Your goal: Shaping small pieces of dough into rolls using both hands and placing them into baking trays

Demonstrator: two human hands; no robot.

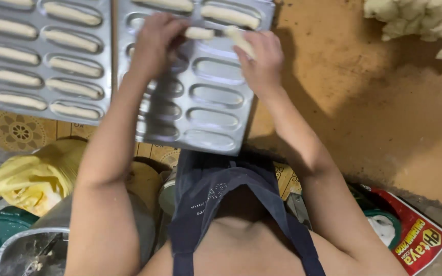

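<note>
At the far left lies a grey metal baking tray [107, 61] with oblong moulded hollows, ten showing, each filled by a pale, smooth dough stick [72, 14]. Below it sit a crumpled yellow cloth [31, 176] and a round steel bowl [11, 245]. Next comes a second metal tray [216, 110] of the same pressed shape; three sticks lie in its top hollows and about eight hollows show bare and shiny. Over its upper rows the left hand [154, 43] has its grip pinched on one end of a soft dough roll [200, 33], while the right hand [262, 64] curls its grip around the other end, so the roll spans between the two hands just above the tray. Further right, the brown desk [364, 92] looks dusty with flour, a heap of lumpy dough pieces [420, 20] sits at its far corner, and a red printed packet [420, 240] lies on the floor.
</note>
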